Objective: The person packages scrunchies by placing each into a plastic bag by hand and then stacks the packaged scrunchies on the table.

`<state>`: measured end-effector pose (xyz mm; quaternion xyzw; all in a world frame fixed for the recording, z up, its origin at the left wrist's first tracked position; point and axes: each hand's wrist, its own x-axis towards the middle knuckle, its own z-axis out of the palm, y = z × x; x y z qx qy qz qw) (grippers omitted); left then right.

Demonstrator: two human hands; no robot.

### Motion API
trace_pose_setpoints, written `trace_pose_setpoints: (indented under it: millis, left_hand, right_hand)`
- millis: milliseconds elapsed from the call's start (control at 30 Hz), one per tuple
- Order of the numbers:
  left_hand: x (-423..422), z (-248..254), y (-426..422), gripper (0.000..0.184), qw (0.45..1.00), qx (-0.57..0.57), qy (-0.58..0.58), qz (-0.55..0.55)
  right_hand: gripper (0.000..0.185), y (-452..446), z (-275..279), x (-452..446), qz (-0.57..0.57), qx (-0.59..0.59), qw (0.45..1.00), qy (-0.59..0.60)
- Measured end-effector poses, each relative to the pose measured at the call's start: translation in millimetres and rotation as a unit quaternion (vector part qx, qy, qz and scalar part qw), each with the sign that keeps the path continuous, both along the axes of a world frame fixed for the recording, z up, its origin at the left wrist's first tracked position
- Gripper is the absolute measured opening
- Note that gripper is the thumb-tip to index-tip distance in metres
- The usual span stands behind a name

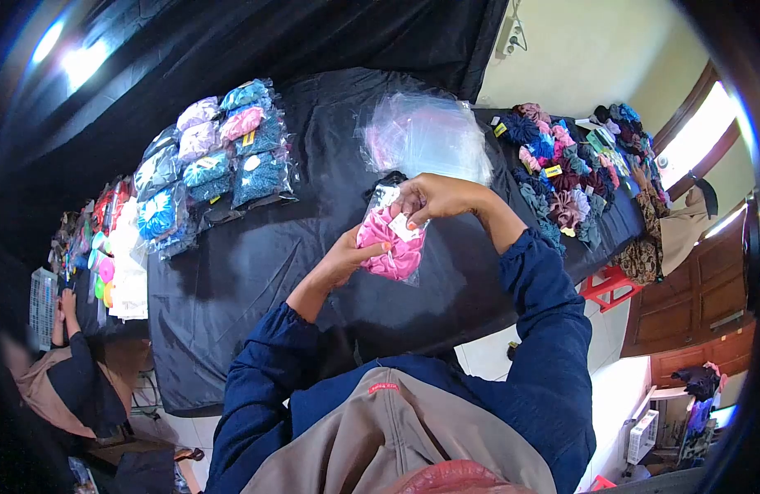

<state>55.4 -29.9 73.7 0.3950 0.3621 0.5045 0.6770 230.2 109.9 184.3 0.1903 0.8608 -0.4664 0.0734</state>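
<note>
Above the black-covered table, a pink scrunchie (386, 257) sits inside a clear plastic bag with a white tag (406, 228). My left hand (347, 257) grips the bag at its lower left side, the thumb lying across the pink fabric. At the upper right of the bag, my right hand (436, 199) has its fingers closed on the plastic beside the tag. Something black (383, 186) shows at the bag's top edge; I cannot tell whether it is inside or behind. A pile of flat clear plastic bags (433, 132) lies just beyond my hands.
Bagged scrunchies (207, 169) stand stacked at the left on the black cloth (231, 288). Loose scrunchies (561, 169) in many colours are heaped at the right. Another person (75, 379) sits at the far left, and a person's sleeve (647, 230) shows at the right near a red stool (610, 286).
</note>
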Motion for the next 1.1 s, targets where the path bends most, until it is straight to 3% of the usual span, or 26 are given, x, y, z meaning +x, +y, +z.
trace_pose_setpoints:
  millis: [433, 800, 967, 1100]
  left_hand:
    - [12, 10, -6, 0.060, 0.998, 0.019, -0.052, -0.007]
    - [9, 13, -6, 0.059, 0.996, 0.020, -0.079, 0.025]
    - [9, 7, -6, 0.060, 0.997, -0.005, -0.080, -0.003]
    - [8, 9, -5, 0.056, 0.998, -0.013, -0.062, 0.005]
  right_hand:
    - [0.031, -16, 14, 6, -0.018, -0.090, 0.995, 0.047]
    - [0.030, -7, 14, 1, -0.021, -0.090, 0.992, 0.081]
    - [0.028, -13, 7, -10, 0.033, -0.003, 0.998, 0.061]
    - [0.025, -12, 1, -11, 0.017, -0.047, 0.998, 0.040]
